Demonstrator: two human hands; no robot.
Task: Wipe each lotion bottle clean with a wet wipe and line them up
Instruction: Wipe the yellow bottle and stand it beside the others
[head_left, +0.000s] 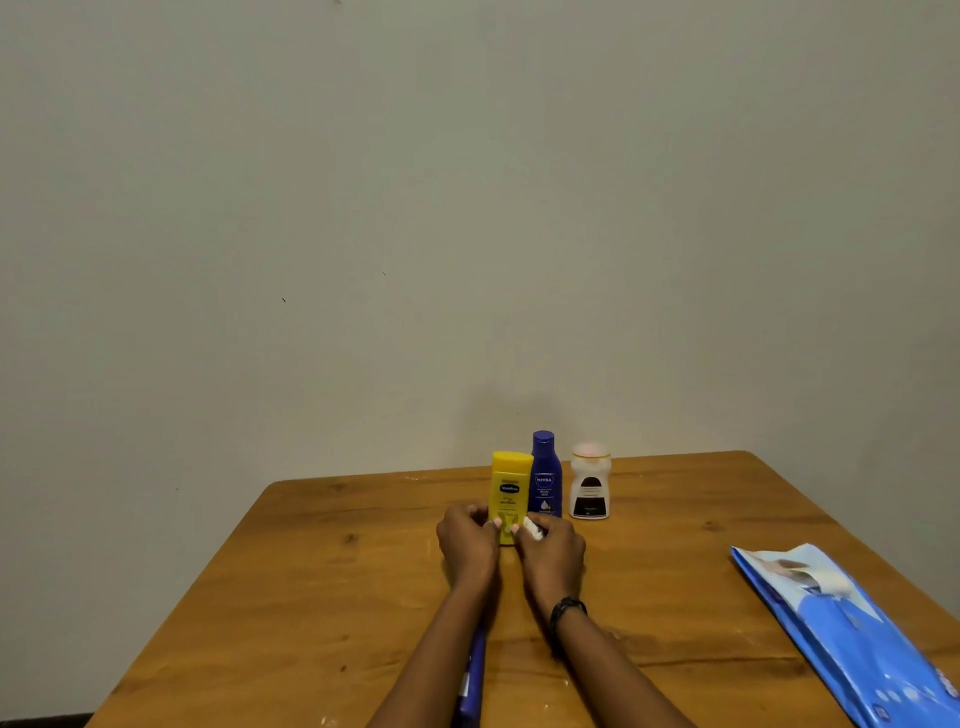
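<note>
Head view: a wooden counter (322, 587) stands against a plain pale wall (363, 234). Three bottles stand upright near its far edge. The yellow bottle (511, 486) is on the left and nearest the person. The blue bottle (545, 470) stands just behind its right side, so close that I cannot tell whether they touch. The white bottle (590, 488), with a dark label and a pale cap, stands apart to the right of the blue one.

Both hands are at the base of the yellow bottle, one on each side. The left hand (466, 543) has its fingers curled around the bottle's lower left side and holds it on the counter. The right hand (551, 548) pinches a small bunched white wipe (533, 527) against the bottle's lower right side. A dark band (567, 608) sits on the right wrist.

A blue pack (852, 644) lies flat near the counter's right edge, well apart from the bottles, with a pale flap on its upper face. A dark blue container (471, 680) lies on the counter by the near edge, partly hidden under the left forearm; its kind is unclear.
</note>
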